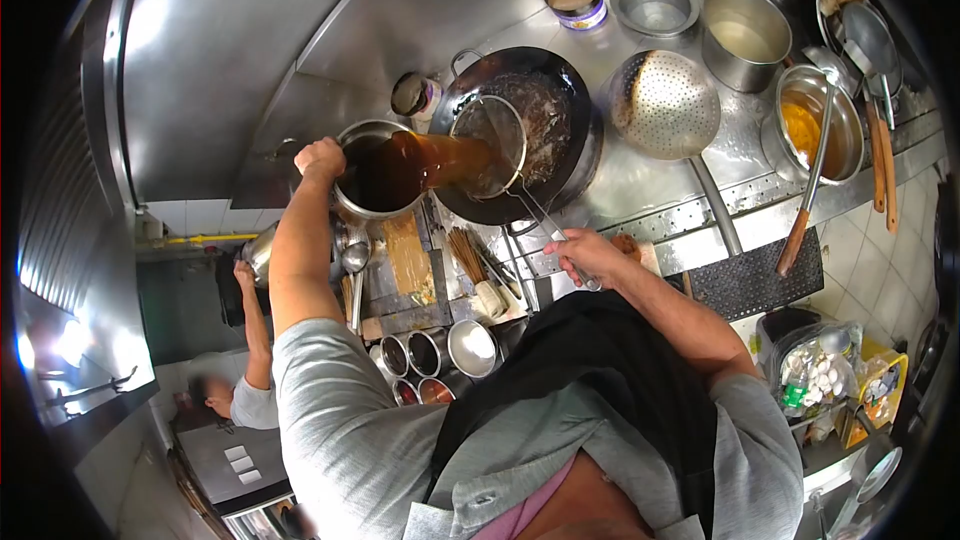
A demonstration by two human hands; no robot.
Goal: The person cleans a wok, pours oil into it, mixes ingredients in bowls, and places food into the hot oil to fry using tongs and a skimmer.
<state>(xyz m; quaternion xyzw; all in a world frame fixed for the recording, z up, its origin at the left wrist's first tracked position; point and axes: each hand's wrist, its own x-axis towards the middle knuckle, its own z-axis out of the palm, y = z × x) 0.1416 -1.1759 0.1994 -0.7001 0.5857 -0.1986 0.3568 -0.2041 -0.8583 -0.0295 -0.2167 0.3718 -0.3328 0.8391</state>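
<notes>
My left hand [320, 157] is closed at the rim or handle of a steel pot [347, 202], which is tilted to the right. Brown liquid [440, 160] streams out of it into a round mesh strainer [507, 120]. That strainer is over a dark wok [578, 175], which has liquid in it. My right hand [588, 256] is wrapped round the strainer's long wire handle, to the lower right of the wok. Just beyond the pot stands a small jar [412, 96]. How my left fingers grip the pot is partly hidden.
Right of the wok lies a perforated ladle [665, 105]. Farther right stand a steel pot [745, 37] and a bowl of orange oil [818, 125] with a ladle across it. Seasoning tins [470, 347] are close to my body. Another person [253, 380] works at the left.
</notes>
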